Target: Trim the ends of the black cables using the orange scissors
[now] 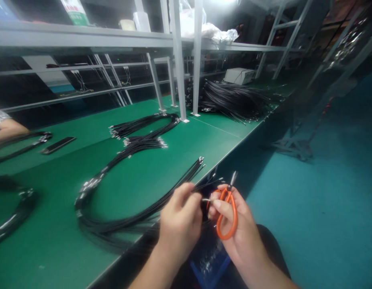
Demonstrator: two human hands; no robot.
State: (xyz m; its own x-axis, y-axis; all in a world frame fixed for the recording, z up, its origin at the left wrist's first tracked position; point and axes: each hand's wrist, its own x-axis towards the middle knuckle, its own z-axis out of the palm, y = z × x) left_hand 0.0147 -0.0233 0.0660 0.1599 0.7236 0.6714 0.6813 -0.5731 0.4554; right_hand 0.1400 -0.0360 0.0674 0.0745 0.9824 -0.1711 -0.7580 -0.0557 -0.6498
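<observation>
1. Just off the near edge of the green table (122, 188), I see the left hand (180, 218) curled tight, apparently around a black cable whose pale tip (207, 200) pokes toward the right thumb.
2. Also off the table's edge, the right hand (243, 230) grasps orange scissors (229, 192), blades pointing up and away, while thumb and forefinger seem to pinch that tip.
3. To do this well, I'd say, the left grip belongs close behind the tip so the thin end doesn't bend. The scissors should sit deep in the palm, blades turned clear of both hands.
4. Below the table's edge is a blue container (225, 265), partly hidden; small glinting bits seem to lie in it.
5. On the table curves a cable bundle (110, 227), its ends near the edge, best left untangled so that single cables part easily.
6. Farther along the table stand metal posts (181, 80), a cable heap (231, 98) beside them; at its left side shows another person's forearm (13, 129).
</observation>
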